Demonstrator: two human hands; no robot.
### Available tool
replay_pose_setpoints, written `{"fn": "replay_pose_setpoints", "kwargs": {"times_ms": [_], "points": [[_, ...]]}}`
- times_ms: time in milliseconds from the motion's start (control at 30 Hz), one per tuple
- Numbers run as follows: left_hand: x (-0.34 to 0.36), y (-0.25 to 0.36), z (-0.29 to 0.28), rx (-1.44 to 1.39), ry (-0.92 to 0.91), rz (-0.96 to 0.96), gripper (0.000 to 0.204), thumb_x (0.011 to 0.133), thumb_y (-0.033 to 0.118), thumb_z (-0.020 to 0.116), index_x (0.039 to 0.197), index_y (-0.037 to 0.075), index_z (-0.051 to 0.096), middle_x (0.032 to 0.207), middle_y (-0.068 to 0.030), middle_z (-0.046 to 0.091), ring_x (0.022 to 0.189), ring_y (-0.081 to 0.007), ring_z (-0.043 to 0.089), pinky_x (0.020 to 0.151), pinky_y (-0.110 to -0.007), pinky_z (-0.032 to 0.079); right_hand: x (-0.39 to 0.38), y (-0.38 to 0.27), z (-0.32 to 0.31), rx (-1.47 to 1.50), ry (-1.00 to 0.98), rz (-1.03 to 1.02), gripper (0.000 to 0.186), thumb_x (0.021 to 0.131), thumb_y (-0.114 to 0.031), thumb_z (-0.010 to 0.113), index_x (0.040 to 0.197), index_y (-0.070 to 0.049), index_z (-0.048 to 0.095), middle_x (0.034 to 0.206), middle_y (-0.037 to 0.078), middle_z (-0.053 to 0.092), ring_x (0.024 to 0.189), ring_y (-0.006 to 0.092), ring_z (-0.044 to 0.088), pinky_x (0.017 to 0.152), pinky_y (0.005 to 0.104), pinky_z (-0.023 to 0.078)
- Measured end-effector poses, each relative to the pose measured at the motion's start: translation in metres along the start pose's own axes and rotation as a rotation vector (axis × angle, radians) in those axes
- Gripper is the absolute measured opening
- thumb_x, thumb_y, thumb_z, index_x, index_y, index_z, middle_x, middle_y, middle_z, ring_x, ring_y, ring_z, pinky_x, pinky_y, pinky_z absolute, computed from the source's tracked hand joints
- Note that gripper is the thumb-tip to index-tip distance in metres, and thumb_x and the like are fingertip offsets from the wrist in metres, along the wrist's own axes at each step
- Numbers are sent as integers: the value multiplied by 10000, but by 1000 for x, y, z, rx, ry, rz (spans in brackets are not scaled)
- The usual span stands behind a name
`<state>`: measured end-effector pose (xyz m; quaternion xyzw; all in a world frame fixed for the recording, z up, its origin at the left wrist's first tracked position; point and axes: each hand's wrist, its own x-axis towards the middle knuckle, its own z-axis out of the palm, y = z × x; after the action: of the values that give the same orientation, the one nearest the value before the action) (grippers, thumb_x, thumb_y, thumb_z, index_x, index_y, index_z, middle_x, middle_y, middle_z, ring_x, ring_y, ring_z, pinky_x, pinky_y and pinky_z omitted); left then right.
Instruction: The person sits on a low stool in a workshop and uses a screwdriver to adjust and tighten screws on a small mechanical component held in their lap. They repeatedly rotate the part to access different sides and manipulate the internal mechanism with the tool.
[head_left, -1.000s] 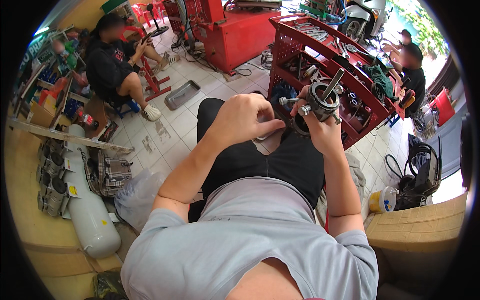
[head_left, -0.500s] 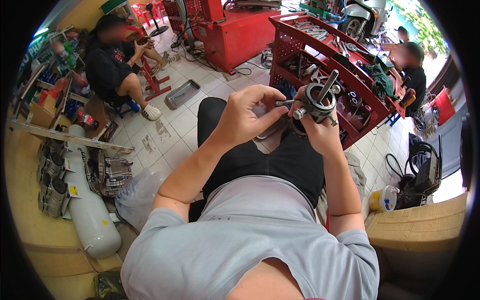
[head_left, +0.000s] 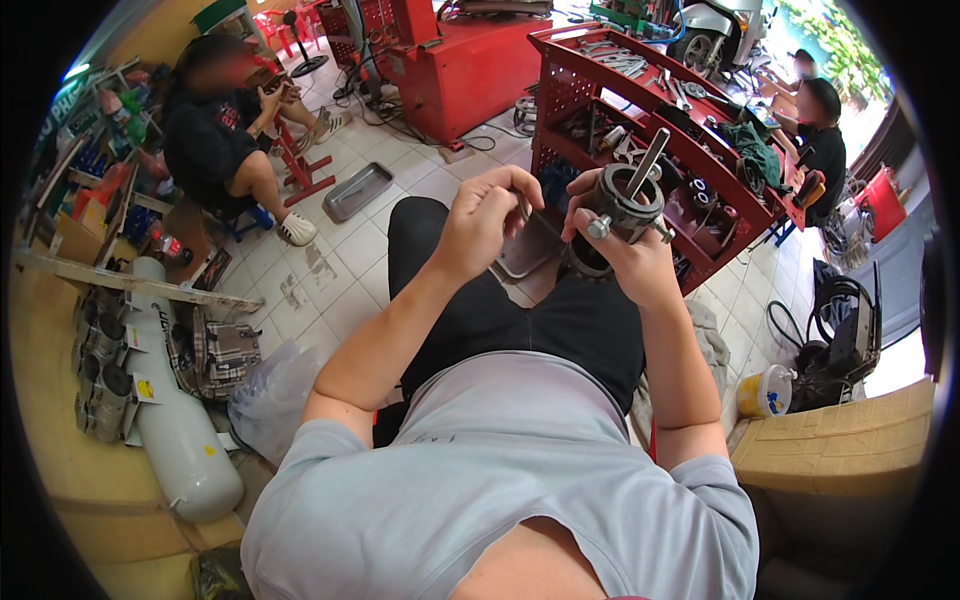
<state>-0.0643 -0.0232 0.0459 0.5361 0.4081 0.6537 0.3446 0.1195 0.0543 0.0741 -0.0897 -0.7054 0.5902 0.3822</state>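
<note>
R fingers (head_left: 582, 187) grip metal pt (head_left: 638, 219); tiled flr (head_left: 345, 245), red cart (head_left: 553, 85).

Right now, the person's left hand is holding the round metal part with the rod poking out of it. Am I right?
Not quite: it's the right hand, not the left, that holds the round metal part with the rod poking out of it. The head view shows this.
</note>
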Motion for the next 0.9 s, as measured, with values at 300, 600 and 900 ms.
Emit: {"fn": "replay_pose_setpoints", "kwargs": {"times_ms": [300, 600, 900], "points": [[-8, 23, 22, 599, -2, 431, 240, 680, 50, 763, 894, 52, 656, 749, -9, 556, 629, -95, 470, 549, -239, 370, 0, 0, -2, -1, -38, 5, 287, 820, -46, 664, 1088, 22, 588, 936, 57, 646, 804, 107, 606, 742, 273, 509], [-9, 23, 16, 473, -137, 119, 229, 694, 56, 760, 893, 48, 648, 779, 31, 581, 646, -50, 459, 568, -219, 359, 2, 1, -9, 50, -189, 96, 279, 791, -22, 638, 1065, 19, 601, 857, 38, 638, 723, 103, 594, 669, 265, 487], [2, -6, 9, -98, -70, -136, 127, 915, 112, 600, 994, 22, 556, 730, 37, 533, 633, -13, 463, 548, -168, 355, 6, 3, -2, 102, -4, 315, 165, 826, -88, 638, 969, -8, 620, 861, 60, 671, 777, 117, 628, 707, 267, 492]]}}
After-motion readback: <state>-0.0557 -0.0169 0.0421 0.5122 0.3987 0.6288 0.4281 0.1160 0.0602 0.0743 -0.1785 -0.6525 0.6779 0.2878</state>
